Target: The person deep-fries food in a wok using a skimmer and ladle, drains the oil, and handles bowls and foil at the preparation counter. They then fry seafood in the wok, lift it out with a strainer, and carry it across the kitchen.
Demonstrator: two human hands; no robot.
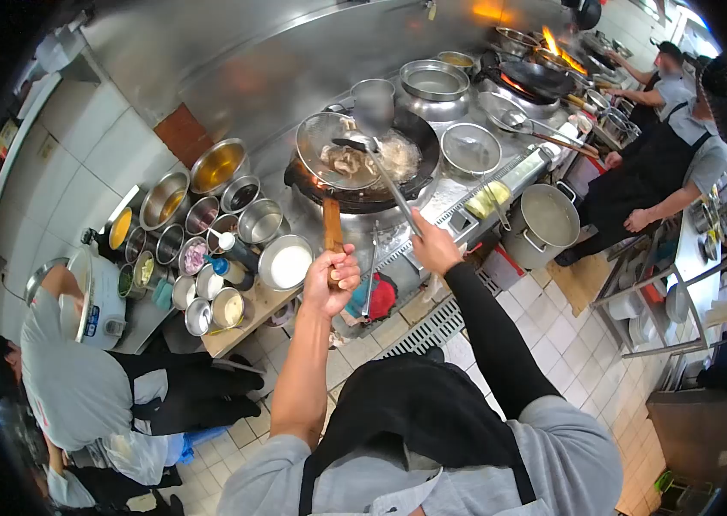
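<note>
My left hand (332, 282) is closed round the wooden handle of a wide mesh strainer (310, 142), held over the left part of a black wok (398, 193). Pale pieces of food (346, 163) lie in the strainer. My right hand (435, 244) is wrapped round the long handle of a metal ladle (394, 189), whose dark bowl end is over the strainer. Bubbling liquid (400, 156) shows in the wok, right of the strainer. Steam blurs part of the view above it.
Metal bowls of ingredients (287, 262) crowd the left counter, with squeeze bottles (233, 272) among them. A round strainer (470, 148) and a large pot (546, 215) are on the right. Flames rise at a far wok. Several people stand left and right.
</note>
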